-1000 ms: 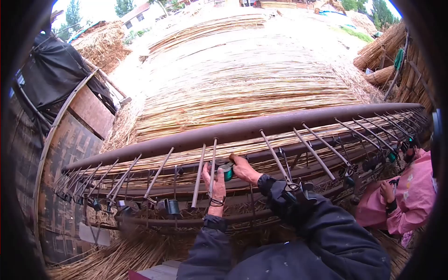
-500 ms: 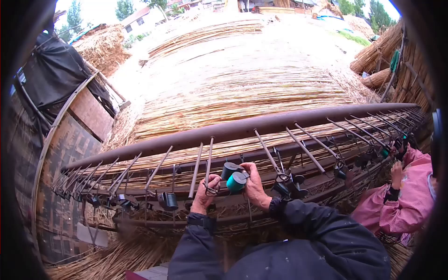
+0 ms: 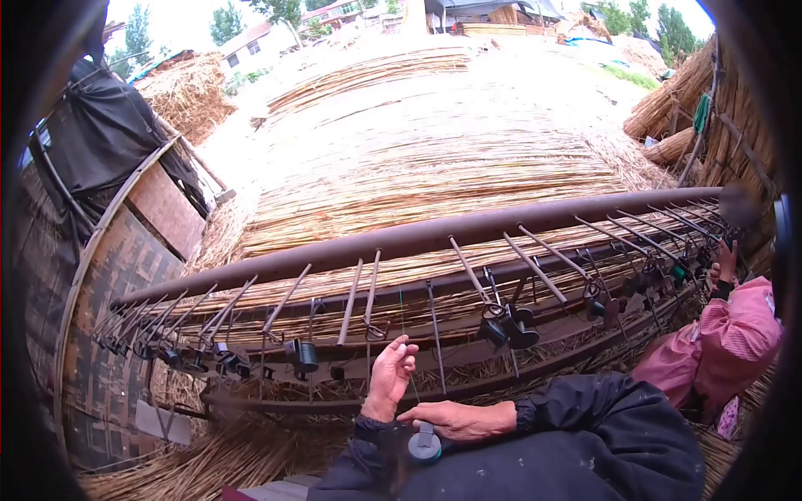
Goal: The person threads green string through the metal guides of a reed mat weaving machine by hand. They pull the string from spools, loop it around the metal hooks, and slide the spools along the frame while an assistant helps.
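My left hand (image 3: 391, 376) is raised in front of the rack, its fingertips pinched on a thin green thread. The thread rises toward the rack's bars and runs down to my right hand (image 3: 468, 419). That hand lies low against my dark jacket, closed at the metal bracket of a thread spool (image 3: 424, 447); the spool's grey round end faces me and its teal winding is mostly hidden. Just beyond my left hand, a metal rod (image 3: 373, 288) ends in an open wire loop (image 3: 377, 332). Another spool (image 3: 302, 356) hangs left of it.
A long brown pipe (image 3: 418, 238) spans the rack, with many rods and dark spools (image 3: 522, 327) hanging along it. Behind lies a wide mat of reeds (image 3: 443, 171). At the right, a person in a pink checked garment (image 3: 723, 326) reaches to the rack. A board wall (image 3: 113, 334) stands left.
My right hand has come down and toward me from the rod's loop with the spool. My left hand has left the loop and now pinches the thread. The other person's hand has risen.
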Demonstrator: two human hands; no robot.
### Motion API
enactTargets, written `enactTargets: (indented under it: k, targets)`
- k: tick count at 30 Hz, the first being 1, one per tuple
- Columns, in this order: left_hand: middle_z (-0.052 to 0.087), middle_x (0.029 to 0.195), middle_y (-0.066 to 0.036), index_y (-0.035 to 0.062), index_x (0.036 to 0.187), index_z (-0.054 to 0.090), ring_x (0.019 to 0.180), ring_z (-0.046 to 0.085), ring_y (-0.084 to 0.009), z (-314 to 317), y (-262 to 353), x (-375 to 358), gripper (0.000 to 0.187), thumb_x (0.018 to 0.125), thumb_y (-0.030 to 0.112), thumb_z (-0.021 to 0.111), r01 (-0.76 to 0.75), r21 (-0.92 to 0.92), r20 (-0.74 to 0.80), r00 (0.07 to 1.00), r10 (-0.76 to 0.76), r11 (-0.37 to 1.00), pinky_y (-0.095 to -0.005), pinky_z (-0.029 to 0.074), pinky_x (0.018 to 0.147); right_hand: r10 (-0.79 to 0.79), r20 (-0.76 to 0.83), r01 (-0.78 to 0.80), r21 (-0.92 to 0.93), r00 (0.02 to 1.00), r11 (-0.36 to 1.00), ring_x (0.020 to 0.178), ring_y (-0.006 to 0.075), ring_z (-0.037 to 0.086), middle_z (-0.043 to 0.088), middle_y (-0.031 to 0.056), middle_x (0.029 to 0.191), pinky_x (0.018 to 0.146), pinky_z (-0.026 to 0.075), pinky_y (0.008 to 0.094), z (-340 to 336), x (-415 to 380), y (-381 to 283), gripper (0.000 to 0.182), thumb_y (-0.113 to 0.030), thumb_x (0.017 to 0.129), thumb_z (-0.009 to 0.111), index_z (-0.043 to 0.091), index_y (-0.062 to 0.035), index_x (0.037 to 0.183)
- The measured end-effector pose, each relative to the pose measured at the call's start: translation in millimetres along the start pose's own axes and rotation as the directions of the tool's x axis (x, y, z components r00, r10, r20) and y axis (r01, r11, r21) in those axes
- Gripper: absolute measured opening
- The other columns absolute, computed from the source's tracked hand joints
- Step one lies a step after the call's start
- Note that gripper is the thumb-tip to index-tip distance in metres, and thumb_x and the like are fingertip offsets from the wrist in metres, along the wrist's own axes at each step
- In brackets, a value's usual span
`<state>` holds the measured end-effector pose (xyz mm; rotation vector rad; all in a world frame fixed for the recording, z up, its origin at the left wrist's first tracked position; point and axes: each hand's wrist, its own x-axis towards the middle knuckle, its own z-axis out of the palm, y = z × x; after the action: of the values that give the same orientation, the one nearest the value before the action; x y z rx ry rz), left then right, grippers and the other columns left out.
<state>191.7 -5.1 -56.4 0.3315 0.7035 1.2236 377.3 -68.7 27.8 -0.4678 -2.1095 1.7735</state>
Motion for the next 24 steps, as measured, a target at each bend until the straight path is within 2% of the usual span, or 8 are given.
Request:
enactTargets:
  k: [2,4,5,6,8,16,19,24]
  targets:
    - [0.063,0.099,-0.012,0.0005,0.119,0.052,0.067,0.055,-0.0106,-1.4,-10.3,-24.6,0.024,0.097,0.009,0.047,0.064,-0.004,0.122,0.991,-0.063,0.998,-0.0234,0.05,0.063,0.051,0.096,-0.046,-0.06,0.994,0.997,0.095,0.0357,0.055,0.052,0.0192,0.104,0.086,0.046,0.0398,-7.2,6.3,-6.9,0.023,-0.015,0.098,0.045,0.051,0.0,0.114]
    - [0.063,0.105,-0.011,-0.0001,0.12,0.053,0.079,0.06,-0.0124,-15.8,-25.7,-39.5,0.025,0.097,0.009,0.047,0.095,-0.015,0.148,0.985,-0.092,0.995,-0.024,0.052,0.069,-0.432,0.041,0.38,-0.557,0.901,0.738,0.09,0.0358,0.054,0.051,0.0184,0.1,0.083,0.045,0.0422,-26.1,16.1,-45.3,0.019,-0.016,0.093,0.05,0.051,0.0013,0.103]
    - [0.062,0.108,-0.008,0.0003,0.12,0.054,0.091,0.063,-0.0157,9.8,-30.7,-57.6,0.026,0.095,0.007,0.049,-0.256,0.223,0.221,0.953,0.207,0.941,-0.0255,0.053,0.075,-0.348,0.013,0.248,-0.726,0.937,0.641,0.094,0.0341,0.053,0.051,0.0171,0.101,0.085,0.043,0.0415,-37.7,16.2,-83.5,0.017,-0.012,0.091,0.052,0.052,-0.0009,0.104]
    - [0.062,0.11,-0.007,0.0013,0.12,0.054,0.098,0.063,-0.0183,-12.5,-42.6,-48.7,0.027,0.094,0.007,0.051,0.012,0.002,0.053,0.999,-0.012,1.0,-0.0291,0.053,0.082,-0.272,-0.036,0.11,-0.858,0.962,0.502,0.098,0.0325,0.053,0.051,0.0159,0.103,0.088,0.041,0.0408,-50.6,18.6,-119.7,0.017,-0.009,0.089,0.055,0.053,-0.0031,0.105]
    - [0.063,0.108,-0.006,0.0018,0.115,0.058,0.095,0.063,-0.0162,-7.9,-48.6,-61.1,0.022,0.094,0.007,0.052,-0.248,0.182,-0.078,0.961,0.265,0.952,-0.031,0.052,0.083,-0.125,-0.145,-0.078,-0.898,0.982,0.433,0.096,0.0334,0.054,0.052,0.0169,0.098,0.082,0.043,0.0428,-72.5,39.4,-153.2,0.014,-0.008,0.087,0.057,0.05,-0.0015,0.097]
    - [0.068,0.095,-0.008,0.0007,0.116,0.06,0.092,0.062,-0.0133,-79.5,-71.8,-56.3,0.026,0.092,0.009,0.054,-0.218,0.92,0.086,0.923,0.375,0.327,-0.0285,0.047,0.086,-0.234,-0.113,0.095,-0.684,0.966,0.723,0.089,0.0373,0.056,0.049,0.0177,0.095,0.072,0.048,0.0422,-76.2,64.3,-135.9,0.024,0.003,0.079,0.054,0.045,-0.0004,0.101]
    - [0.063,0.115,-0.014,-0.0039,0.122,0.055,0.108,0.057,-0.0229,-57.6,-70.1,-77.1,0.036,0.089,0.01,0.06,-0.071,0.885,-0.128,0.913,0.387,0.459,-0.0353,0.043,0.095,-0.26,-0.107,0.057,-0.833,0.96,0.551,0.084,0.031,0.056,0.048,0.0146,0.09,0.071,0.048,0.0396,-55.5,48.0,-115.3,0.023,-0.003,0.075,0.058,0.047,0.0005,0.094]
    - [0.069,0.089,-0.011,-0.002,0.099,0.066,0.078,0.061,-0.0138,-136.7,-132.1,-80.8,0.023,0.09,0.018,0.059,0.069,0.849,-0.191,0.964,0.183,0.524,-0.0322,0.049,0.072,-0.454,-0.138,0.073,-0.906,0.88,0.416,0.08,0.0236,0.053,0.046,0.0095,0.084,0.071,0.045,0.0333,-52.9,44.9,-92.2,0.02,-0.012,0.073,0.057,0.048,-0.0026,0.088]
